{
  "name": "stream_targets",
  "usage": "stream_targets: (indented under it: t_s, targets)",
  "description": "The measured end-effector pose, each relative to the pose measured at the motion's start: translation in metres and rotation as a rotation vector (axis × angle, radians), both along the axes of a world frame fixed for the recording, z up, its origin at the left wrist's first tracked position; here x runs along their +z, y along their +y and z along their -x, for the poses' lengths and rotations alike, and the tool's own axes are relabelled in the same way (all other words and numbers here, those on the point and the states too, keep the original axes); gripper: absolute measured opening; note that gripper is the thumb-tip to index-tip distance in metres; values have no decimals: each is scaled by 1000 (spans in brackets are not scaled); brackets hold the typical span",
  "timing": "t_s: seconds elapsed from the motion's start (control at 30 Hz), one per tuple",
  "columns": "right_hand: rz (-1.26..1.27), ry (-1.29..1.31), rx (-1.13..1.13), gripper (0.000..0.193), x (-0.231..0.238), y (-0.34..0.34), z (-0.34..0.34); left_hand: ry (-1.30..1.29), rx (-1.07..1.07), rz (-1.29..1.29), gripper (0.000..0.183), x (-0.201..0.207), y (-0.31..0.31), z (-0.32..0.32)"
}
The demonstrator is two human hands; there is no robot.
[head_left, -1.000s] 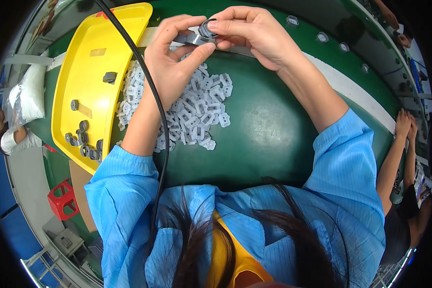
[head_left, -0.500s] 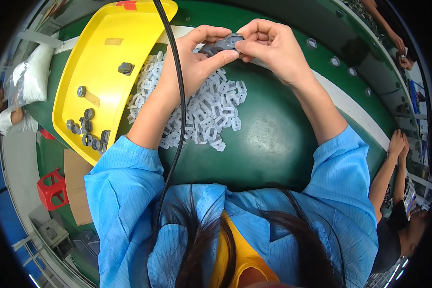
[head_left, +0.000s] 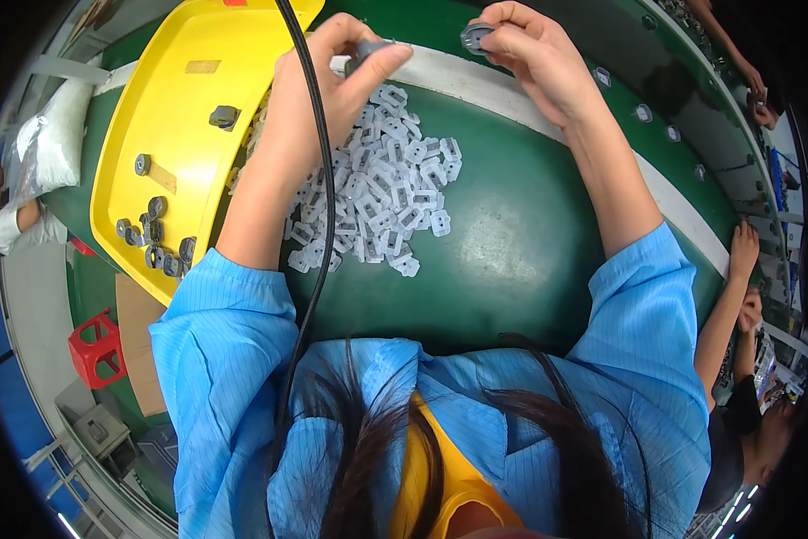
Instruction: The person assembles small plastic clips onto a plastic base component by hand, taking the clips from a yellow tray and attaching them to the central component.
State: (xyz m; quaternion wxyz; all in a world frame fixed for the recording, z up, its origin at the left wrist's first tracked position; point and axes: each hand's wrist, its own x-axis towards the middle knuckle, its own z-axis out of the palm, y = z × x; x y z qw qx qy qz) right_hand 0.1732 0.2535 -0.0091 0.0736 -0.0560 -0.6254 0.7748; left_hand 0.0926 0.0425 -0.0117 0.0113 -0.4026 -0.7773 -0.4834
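Two hands [head_left: 332,81], two grey parts [head_left: 476,36]

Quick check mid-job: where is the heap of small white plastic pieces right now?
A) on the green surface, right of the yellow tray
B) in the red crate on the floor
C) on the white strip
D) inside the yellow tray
A: the white plastic pieces lie heaped on the green surface, beside the yellow tray, which holds only a few small dark parts.

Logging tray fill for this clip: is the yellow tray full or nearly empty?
Nearly empty. The yellow tray holds only a few small dark parts clustered near its lower edge; most of its floor is bare.
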Motion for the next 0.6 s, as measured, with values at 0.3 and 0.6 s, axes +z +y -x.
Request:
stream_targets:
  t_s: [0.3, 0.6]
  targets:
    - [-393, -133, -299, 12, -35, 49, 15, -545, 121, -11, 23, -1, -2, 10]
    - [-1191, 29, 192, 19, 15, -16, -19, -578, -56, -347, 28, -11, -2, 6]
